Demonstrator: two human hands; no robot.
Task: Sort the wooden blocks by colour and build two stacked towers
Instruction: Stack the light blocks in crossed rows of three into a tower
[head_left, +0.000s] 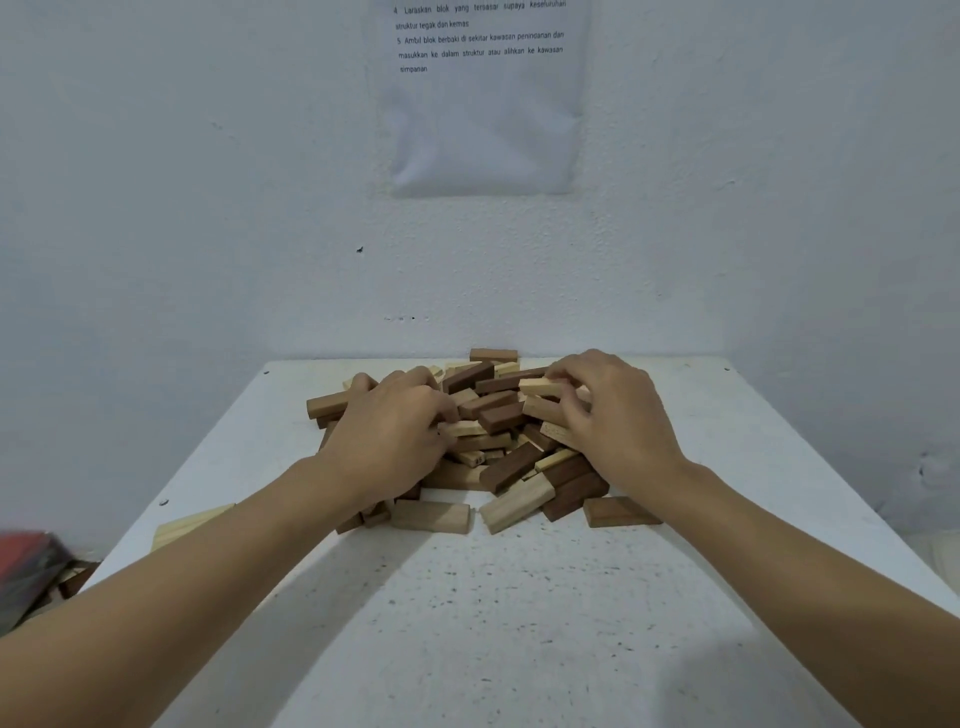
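Fingertips of your left hand (387, 431) and right hand (618, 415) are buried in the pile of pale and dark-brown wooden blocks (498, 415); neither grip is readable. The top edge crops the white printed paper sheet (483, 104). The red left-edge object (26, 561) is blurred.

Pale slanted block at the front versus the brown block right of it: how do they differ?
The pale block is light cream; the brown block is reddish brown. The pale block points diagonally into the pile; the brown block lies crosswise at its edge. Both are oblong wooden pieces.
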